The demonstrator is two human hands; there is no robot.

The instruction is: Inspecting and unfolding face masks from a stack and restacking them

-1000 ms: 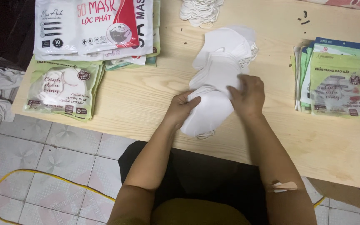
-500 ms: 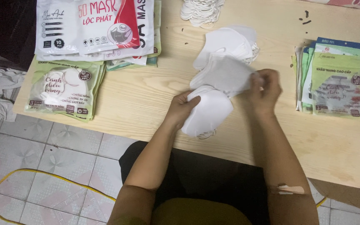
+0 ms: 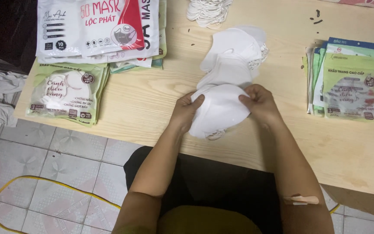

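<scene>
**Squarely between your hands: the white mask**

Here your left hand and right hand pinch opposite ends of the folded white mask, fingers closed on its edges. Its long axis runs left to right, so both hands are equally near. It lies on the wooden table, just below the pile of white masks. Both forearms angle inward.

Arms: both forearms bare, with no sleeves in view.
Left hand: bare, no glove, ring or watch to be seen.
Right hand: bare as well, wrist unadorned.
Plaster: a small adhesive strip lies across the right forearm near the elbow.
Clothing: black garment over the lap, with a mustard-yellow piece at the lower edge.
</scene>
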